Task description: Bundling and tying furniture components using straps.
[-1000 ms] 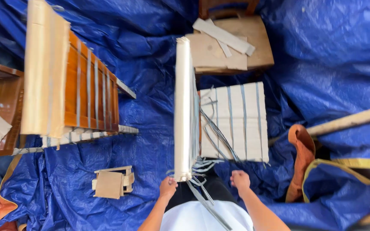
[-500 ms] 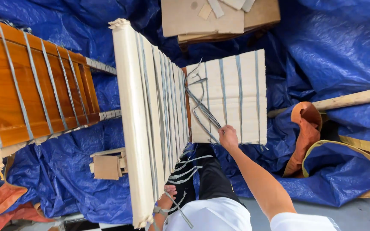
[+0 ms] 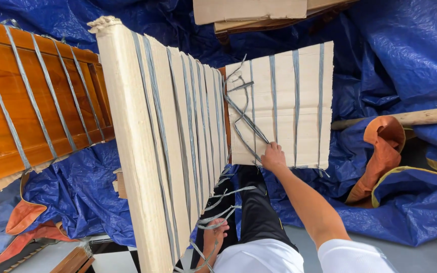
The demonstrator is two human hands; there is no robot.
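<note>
Since half a second ago the right hand (image 3: 273,156) has stayed on the lower edge of the flat cardboard panel (image 3: 279,106), while the tall wrapped panel (image 3: 163,146) has tilted a little closer to the camera. The right hand's fingers are curled, pinching the loose grey straps (image 3: 244,119) that run off toward 11 o'clock from it. At 7 o'clock from that hand, the left hand (image 3: 216,233) sits low beside the tall panel's bottom edge among hanging strap ends, its grip hidden; the varnished wooden frame (image 3: 31,111) stands at 9 o'clock.
</note>
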